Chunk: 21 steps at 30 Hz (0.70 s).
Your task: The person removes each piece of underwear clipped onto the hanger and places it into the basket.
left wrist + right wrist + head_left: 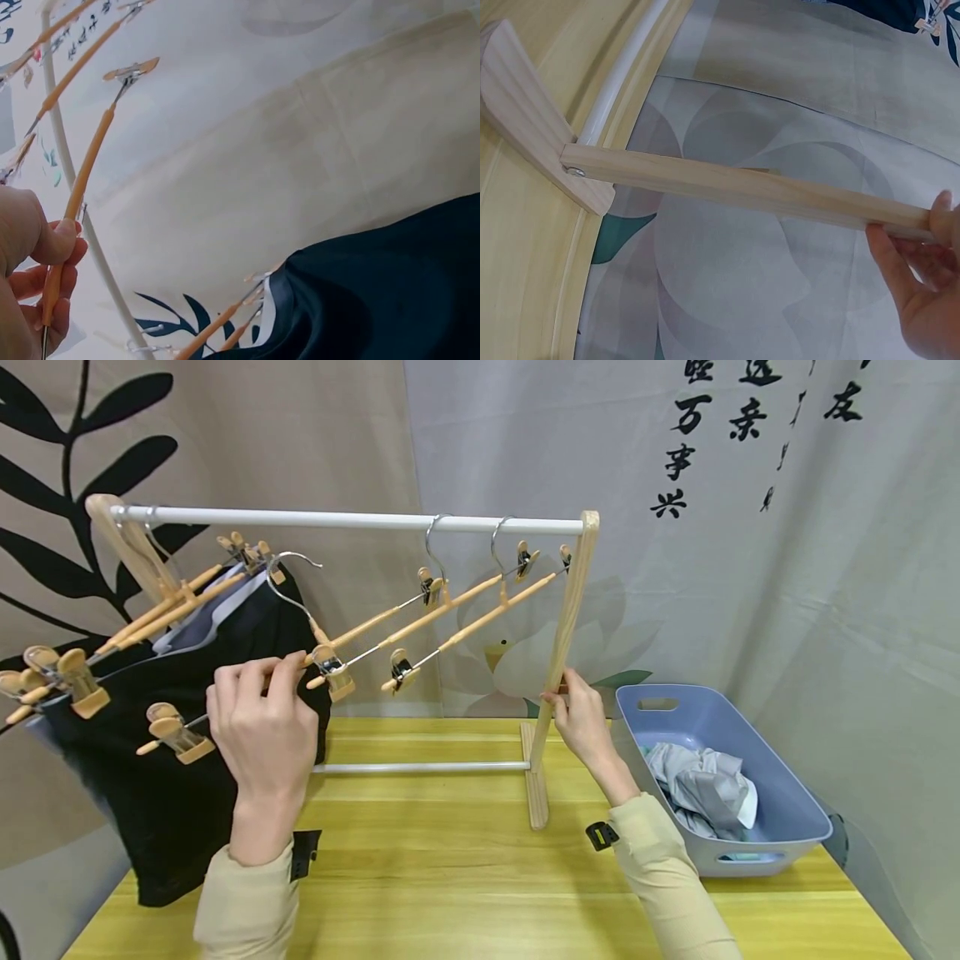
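My left hand (pixel 264 722) grips the wooden bar of a clip hanger (pixel 91 150). The hanger's metal hook stands free below the rack's white rail (pixel 315 518), and I see no garment in its clips. My right hand (pixel 583 720) pinches the wooden right post (pixel 742 184) of the clothes rack, fingers on one side and thumb on the other. Beside my left hand, black shorts or trousers (pixel 150 777) hang from clip hangers at the rack's left end, their exact kind unclear. Two bare clip hangers (pixel 442 610) hang near the right post.
A blue plastic basket (pixel 787 777) stands on the table to the right, with crumpled grey cloth (pixel 701 785) inside. The rack's lower bar (pixel 420 767) runs just above the yellow wooden table (pixel 450 885). Printed curtains (pixel 517 443) hang behind.
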### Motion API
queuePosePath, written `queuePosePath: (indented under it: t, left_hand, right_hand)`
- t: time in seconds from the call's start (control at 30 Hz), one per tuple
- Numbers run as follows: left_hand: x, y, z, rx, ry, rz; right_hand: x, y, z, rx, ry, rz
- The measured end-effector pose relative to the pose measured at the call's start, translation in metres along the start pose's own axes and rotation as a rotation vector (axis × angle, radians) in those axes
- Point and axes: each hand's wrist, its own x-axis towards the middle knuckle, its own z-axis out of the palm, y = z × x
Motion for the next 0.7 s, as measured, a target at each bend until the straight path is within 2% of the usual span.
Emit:
queuePosePath:
  t: [0.33,0.53,0.7]
  left_hand:
    - [0.021,0.004,0.000,-0.019,-0.015,0.011]
    - [0.030,0.004,0.003,-0.026,-0.026,0.028]
    - [0.035,0.002,0.007,-0.027,-0.060,0.040]
  right_hand:
    - [0.000,-0.001,-0.002,0.004,0.001,-0.011]
    - [0.001,0.000,-0.001,0.013,-0.007,0.002]
    - [0.001,0.001,-0.001,0.019,-0.010,0.009]
